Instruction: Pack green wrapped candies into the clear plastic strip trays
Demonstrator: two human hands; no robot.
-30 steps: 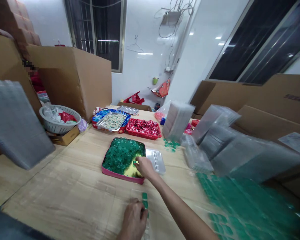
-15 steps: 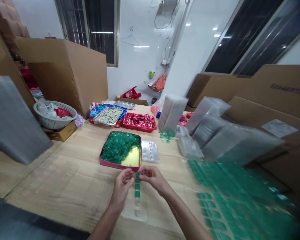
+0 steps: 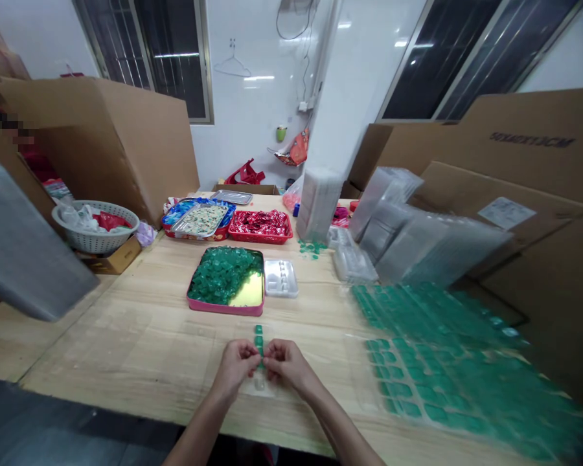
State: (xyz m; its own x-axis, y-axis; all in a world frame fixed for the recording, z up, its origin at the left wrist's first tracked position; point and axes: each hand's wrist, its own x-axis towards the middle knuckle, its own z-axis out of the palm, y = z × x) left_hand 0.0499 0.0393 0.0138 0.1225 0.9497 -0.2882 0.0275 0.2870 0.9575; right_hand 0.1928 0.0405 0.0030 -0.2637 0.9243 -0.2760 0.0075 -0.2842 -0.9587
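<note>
Over my feed, the largest thing is the wooden table (image 3: 315, 317), with green-filled clear trays (image 3: 432, 382) spread on my right. Smaller, beyond the hands, stands the pink-sided tin (image 3: 226, 309), heaped with green pieces, a small white tray (image 3: 282, 288) beside it. I have the left hand (image 3: 233, 369) and right hand (image 3: 291, 367) low over a clear tray (image 3: 259, 384) on the table, its outline hard to make out. Its row of green squares (image 3: 258, 340) runs lengthwise away from me, between the hands, its far end reaching past the fingertips towards the tin. Neither hand is clearly nearer; both sets of fingers are drawn in narrow at the row's near part. Whether either pinches a piece, I cannot tell.
</note>
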